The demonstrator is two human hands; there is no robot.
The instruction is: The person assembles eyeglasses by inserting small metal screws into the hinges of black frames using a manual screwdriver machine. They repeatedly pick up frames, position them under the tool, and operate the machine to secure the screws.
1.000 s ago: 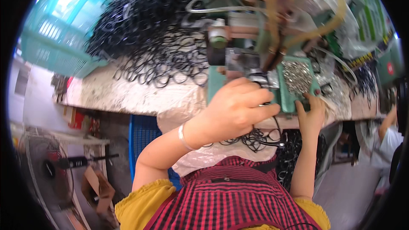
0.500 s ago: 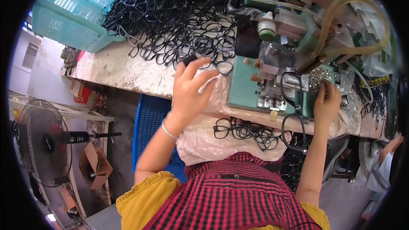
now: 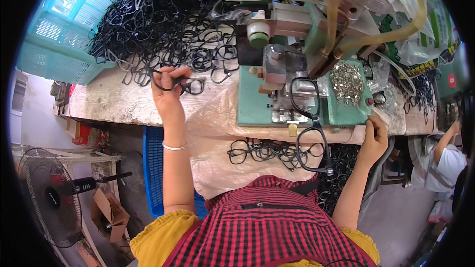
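Note:
My left hand is raised over the left part of the table with its fingers closed round a dark eyeglass frame. Behind it lie loose frames and a big heap of black eyeglass frames. My right hand is by the front right corner of the green tray, thumb and fingers pinched together; I cannot make out what, if anything, is between them. Small shiny metal pieces lie piled in that tray. Another black eyeglass frame hangs at the front of the bench machine.
Several eyeglass frames rest on the pale sheet over my lap. A turquoise basket stands far left, a blue basket below the table edge. A fan is at left. A yellowish hose arches above the machine. Another person is at far right.
My left hand has moved left and closed on an eyeglass frame. My right hand has come out of the metal pieces toward the table's front edge. The whole view has shifted.

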